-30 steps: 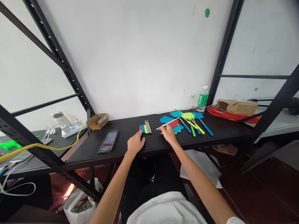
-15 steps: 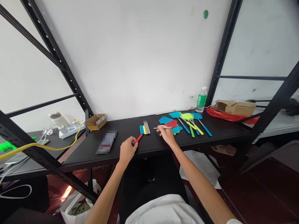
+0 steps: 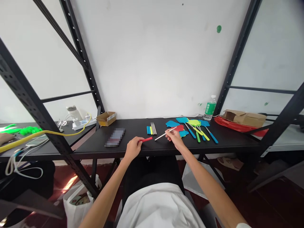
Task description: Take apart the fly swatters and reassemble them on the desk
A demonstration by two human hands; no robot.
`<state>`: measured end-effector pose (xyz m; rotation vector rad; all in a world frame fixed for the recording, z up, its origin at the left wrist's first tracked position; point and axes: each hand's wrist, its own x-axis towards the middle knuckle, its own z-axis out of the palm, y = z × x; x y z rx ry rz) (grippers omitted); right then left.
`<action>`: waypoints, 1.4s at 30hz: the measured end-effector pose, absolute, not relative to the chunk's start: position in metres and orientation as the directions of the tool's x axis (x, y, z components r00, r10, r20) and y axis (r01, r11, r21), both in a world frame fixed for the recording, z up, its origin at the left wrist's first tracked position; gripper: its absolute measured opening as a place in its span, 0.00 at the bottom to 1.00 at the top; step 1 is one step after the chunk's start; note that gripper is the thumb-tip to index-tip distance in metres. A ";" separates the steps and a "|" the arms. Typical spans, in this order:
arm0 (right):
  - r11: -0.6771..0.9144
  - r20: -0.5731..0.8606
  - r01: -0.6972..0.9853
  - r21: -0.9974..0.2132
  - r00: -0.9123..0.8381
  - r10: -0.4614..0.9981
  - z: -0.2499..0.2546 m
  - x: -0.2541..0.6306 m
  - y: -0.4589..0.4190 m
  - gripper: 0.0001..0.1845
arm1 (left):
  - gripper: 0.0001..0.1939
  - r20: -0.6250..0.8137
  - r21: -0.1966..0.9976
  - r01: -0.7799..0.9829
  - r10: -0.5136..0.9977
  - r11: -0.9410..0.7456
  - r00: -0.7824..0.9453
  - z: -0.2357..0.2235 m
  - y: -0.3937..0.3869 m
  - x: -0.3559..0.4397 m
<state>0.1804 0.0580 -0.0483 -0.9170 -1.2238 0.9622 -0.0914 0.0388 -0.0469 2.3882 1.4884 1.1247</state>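
My left hand (image 3: pixel 133 147) is closed on a red handle tube (image 3: pixel 147 139), which points right and lies nearly level above the table. In my right hand (image 3: pixel 174 138) a thin metal rod (image 3: pixel 161 136) is pinched, slanting down to the left. The rod's lower end is close to the red tube's free end, with a small gap between them. Just behind lie blue and yellow handle tubes (image 3: pixel 151 130) beside several metal rods (image 3: pixel 154 129). Beyond my right hand are a red swatter head (image 3: pixel 180 127) and blue swatter heads (image 3: pixel 171 123).
Swatters with handles (image 3: pixel 205 135) lie fanned out at right, near a water bottle (image 3: pixel 210 108). A phone (image 3: pixel 115 137) and small cardboard box (image 3: pixel 106 118) are at left. Black shelf posts (image 3: pixel 83 63) flank the table; a yellow cable (image 3: pixel 54 133) crosses the left one.
The red tube has swung from slanted to nearly level. The metal rod has tipped, its left end now lower and nearer the tube. The camera view has shifted.
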 end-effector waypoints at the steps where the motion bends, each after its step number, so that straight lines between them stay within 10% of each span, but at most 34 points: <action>1: 0.309 0.301 -0.108 -0.945 0.087 0.950 -0.047 0.180 0.057 0.18 | 0.15 0.522 0.461 0.732 0.820 -0.502 0.234 -0.047 0.039 -0.091; 34: 0.298 0.291 -0.160 -0.941 0.063 0.955 -0.044 0.182 0.054 0.20 | 0.14 0.513 0.466 0.724 0.822 -0.508 0.247 -0.051 0.041 -0.090; 42: 0.304 0.291 -0.186 -0.934 0.094 0.952 -0.047 0.183 0.057 0.20 | 0.16 0.457 0.658 0.564 0.860 -0.500 0.229 -0.047 0.045 -0.095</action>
